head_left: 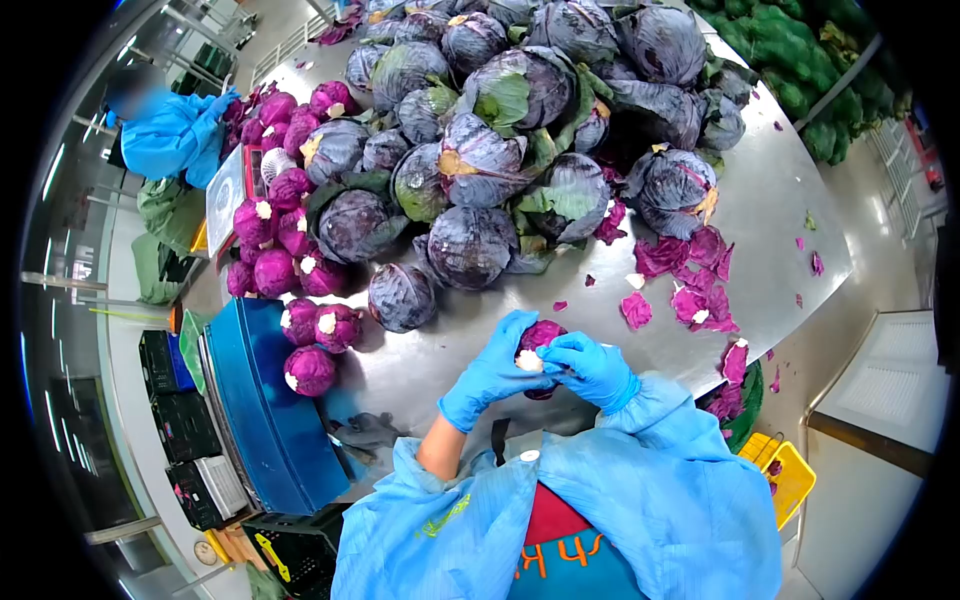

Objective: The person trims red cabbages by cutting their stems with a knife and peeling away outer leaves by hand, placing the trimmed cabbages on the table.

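Observation:
In front of my chest I hold a small peeled red cabbage (541,334), purple with a white cut stem end facing up. My left hand (492,372), in a blue glove, is wrapped around its left side. My right hand (592,370), gloved too, has its fingers bent against the right side, by the stem; whether anything thin is in those fingers is hidden. Beyond my left hand a darker unpeeled red cabbage (402,297) sits on the steel table (600,290). Torn purple leaves (700,280) lie beyond my right hand.
A big heap of unpeeled red cabbages (470,160) covers the table's far part. Peeled red cabbages (275,272) line the left side, near a scale (226,200). A blue bin (265,400) stands left, a yellow crate (790,480) right. A person (172,135) in blue works far left.

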A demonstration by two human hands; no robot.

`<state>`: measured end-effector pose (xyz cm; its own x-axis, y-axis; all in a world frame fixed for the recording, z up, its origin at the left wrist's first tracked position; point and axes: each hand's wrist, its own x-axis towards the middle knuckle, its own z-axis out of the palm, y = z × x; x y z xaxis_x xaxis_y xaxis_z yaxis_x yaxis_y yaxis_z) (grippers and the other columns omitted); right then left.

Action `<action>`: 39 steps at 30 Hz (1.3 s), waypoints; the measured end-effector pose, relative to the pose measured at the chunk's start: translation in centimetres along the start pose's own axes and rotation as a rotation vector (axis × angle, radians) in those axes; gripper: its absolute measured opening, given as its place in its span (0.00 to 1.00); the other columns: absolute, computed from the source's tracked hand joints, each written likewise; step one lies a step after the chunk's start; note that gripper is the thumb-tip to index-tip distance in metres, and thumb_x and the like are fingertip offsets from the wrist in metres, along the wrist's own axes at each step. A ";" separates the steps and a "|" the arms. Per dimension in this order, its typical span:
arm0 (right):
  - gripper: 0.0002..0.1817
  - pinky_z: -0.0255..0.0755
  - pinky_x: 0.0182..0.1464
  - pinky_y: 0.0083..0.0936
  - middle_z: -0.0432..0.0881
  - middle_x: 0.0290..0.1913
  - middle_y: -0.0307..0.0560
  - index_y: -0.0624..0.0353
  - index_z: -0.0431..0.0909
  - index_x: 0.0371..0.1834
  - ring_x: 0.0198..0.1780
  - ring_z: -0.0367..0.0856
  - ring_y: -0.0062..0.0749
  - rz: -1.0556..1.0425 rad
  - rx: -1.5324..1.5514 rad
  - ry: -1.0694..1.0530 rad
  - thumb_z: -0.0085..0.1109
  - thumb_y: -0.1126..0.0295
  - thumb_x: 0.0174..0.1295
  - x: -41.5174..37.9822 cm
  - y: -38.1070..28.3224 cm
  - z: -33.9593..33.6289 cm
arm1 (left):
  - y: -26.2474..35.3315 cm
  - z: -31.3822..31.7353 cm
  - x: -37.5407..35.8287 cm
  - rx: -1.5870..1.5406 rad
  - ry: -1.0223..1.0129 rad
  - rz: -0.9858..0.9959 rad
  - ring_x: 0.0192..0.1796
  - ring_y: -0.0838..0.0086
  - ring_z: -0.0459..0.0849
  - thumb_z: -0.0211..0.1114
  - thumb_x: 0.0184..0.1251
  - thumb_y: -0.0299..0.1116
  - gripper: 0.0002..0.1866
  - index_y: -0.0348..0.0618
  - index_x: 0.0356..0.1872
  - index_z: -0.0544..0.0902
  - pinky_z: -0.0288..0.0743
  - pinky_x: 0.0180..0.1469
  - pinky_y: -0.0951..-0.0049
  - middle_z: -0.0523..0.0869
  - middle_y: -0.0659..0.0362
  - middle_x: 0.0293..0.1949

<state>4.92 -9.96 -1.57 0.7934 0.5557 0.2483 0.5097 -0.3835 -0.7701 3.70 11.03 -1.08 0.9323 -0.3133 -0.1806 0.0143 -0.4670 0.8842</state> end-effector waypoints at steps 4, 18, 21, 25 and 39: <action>0.12 0.79 0.38 0.27 0.82 0.41 0.41 0.50 0.83 0.43 0.38 0.85 0.36 0.068 0.049 -0.094 0.71 0.69 0.54 -0.1 0.0 -1.6 | 0.8 0.2 0.4 0.040 -0.045 0.006 0.71 0.56 0.64 0.81 0.42 0.40 0.50 0.39 0.69 0.65 0.59 0.72 0.63 0.67 0.45 0.66; 0.10 0.76 0.39 0.29 0.81 0.37 0.44 0.54 0.80 0.43 0.37 0.83 0.32 0.661 -0.320 0.374 0.66 0.66 0.60 -6.8 8.0 -4.3 | -2.3 -2.4 -3.6 -0.411 0.021 -0.146 0.71 0.62 0.65 0.82 0.39 0.38 0.54 0.41 0.71 0.61 0.57 0.73 0.64 0.64 0.51 0.69; 0.09 0.76 0.39 0.27 0.80 0.38 0.44 0.54 0.80 0.42 0.36 0.82 0.30 0.509 -0.101 0.535 0.66 0.67 0.61 -3.5 2.3 -3.5 | -3.7 -2.9 -4.9 -0.299 0.129 -0.001 0.72 0.62 0.63 0.81 0.41 0.39 0.55 0.41 0.72 0.59 0.55 0.74 0.65 0.63 0.50 0.70; 0.16 0.75 0.43 0.24 0.84 0.45 0.37 0.54 0.81 0.53 0.38 0.79 0.20 0.595 0.677 0.280 0.66 0.69 0.61 -2.3 0.9 2.0 | -2.8 -2.8 -4.9 -0.269 0.143 -0.132 0.71 0.61 0.64 0.80 0.45 0.42 0.53 0.39 0.72 0.60 0.57 0.73 0.64 0.62 0.48 0.70; 0.13 0.75 0.44 0.25 0.84 0.35 0.44 0.48 0.85 0.48 0.39 0.84 0.34 0.481 0.433 -0.228 0.63 0.66 0.60 -5.0 5.0 -1.6 | -1.0 -2.1 -2.4 -0.324 0.344 -0.460 0.57 0.68 0.77 0.76 0.54 0.48 0.43 0.34 0.66 0.67 0.73 0.59 0.70 0.77 0.51 0.57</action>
<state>4.11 -15.87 -5.72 0.7840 0.5572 -0.2737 -0.0985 -0.3237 -0.9410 2.25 13.99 -0.67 0.8668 0.1657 -0.4704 0.4966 -0.2010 0.8444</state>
